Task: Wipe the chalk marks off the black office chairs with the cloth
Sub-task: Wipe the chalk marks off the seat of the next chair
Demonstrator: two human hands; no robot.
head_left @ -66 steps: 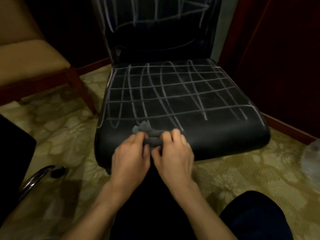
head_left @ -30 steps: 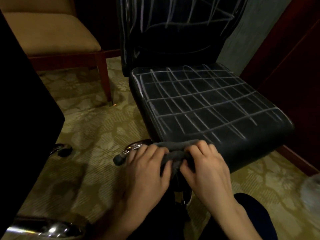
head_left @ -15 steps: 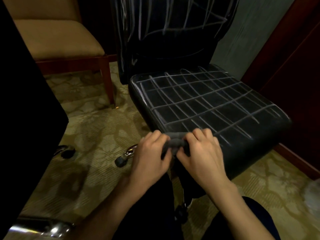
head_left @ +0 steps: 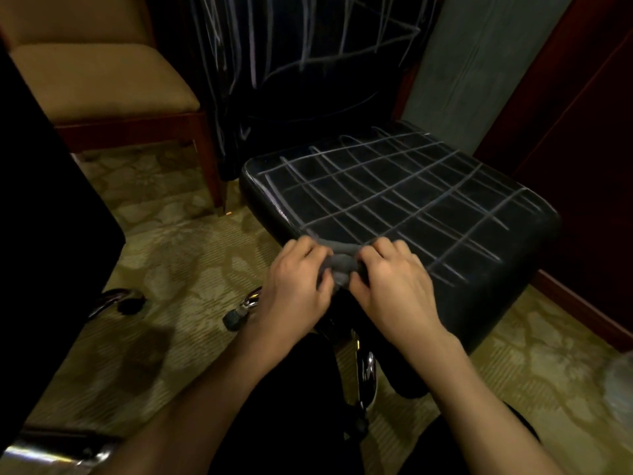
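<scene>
Both hands are bunched around a small grey cloth (head_left: 337, 260) right at the near left corner of the black office chair (head_left: 513, 286) seat. The left hand (head_left: 296, 286) has its fingers curled over the cloth's left end, and the right hand (head_left: 394, 286) is curled over the right end, so the cloth is gripped between them, partly on the seat edge and partly hanging off it.

The chalk marks (head_left: 387, 197) cover the seat in a rough grid that runs nearly to the rim on every side, and more scribbles run up the backrest (head_left: 308, 63).

Room to move is tight. A dark wood panel (head_left: 582, 132) sits close along the seat's right side, with its baseboard just beside the seat. On the left, a tan upholstered chair (head_left: 102, 80) stands with its wooden leg (head_left: 210, 173) just beside the seat's back corner. A black shape (head_left: 41, 217) fills the far left, with a chrome leg (head_left: 106, 301) below it. The open patterned carpet (head_left: 178, 269) lies between that shape and the seat. A caster (head_left: 234, 318) from the chair's base pokes out beside the left wrist.

No containers in view.
</scene>
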